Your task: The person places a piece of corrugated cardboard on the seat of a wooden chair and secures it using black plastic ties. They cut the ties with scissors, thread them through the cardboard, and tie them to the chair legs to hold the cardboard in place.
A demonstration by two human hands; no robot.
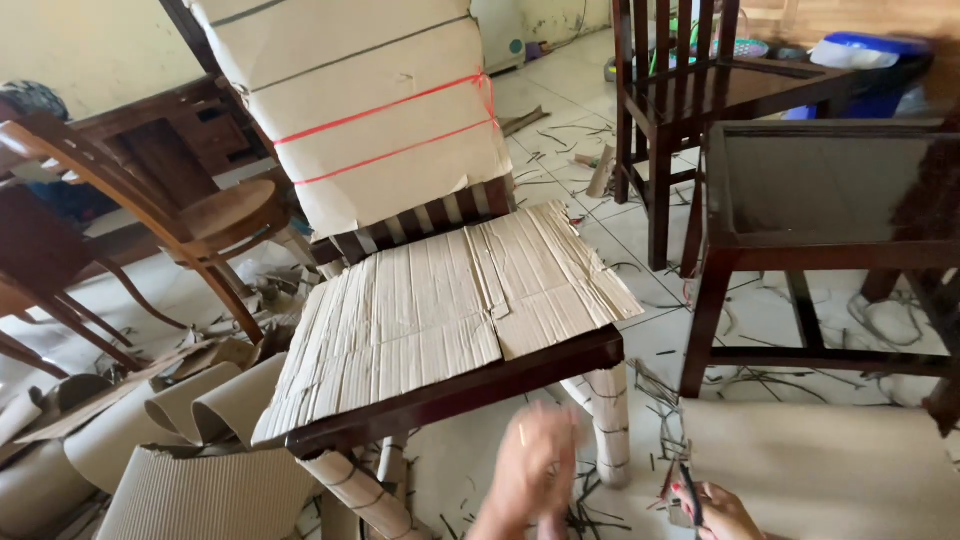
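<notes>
Rolls at 8 o'clock: I see curled corrugated cardboard rolls lying on the floor, loose ends up, within reach of the chair.
Bare chair at 9 o'clock: a wooden chair with a round seat stands unwrapped, well apart from my hands.
Wrapped chair at centre: the dark chair has its back in paper bound by 2 red bands; I judge the bands keep the wrap from slipping.
Seat cover: a corrugated cardboard sheet lies flat over the seat, overhanging at 3 o'clock, unfastened as far as I can see.
Front leg: the leg is wound in cardboard strip.
Left hand at 6 o'clock: my left hand is blurred just below the seat's front rail; I cannot tell whether it grips anything.
Right hand at 5 o'clock: my right hand grasps dark scissors, blades toward the paper roll beside it.
Table at 2 o'clock: a dark table stands bare.
</notes>
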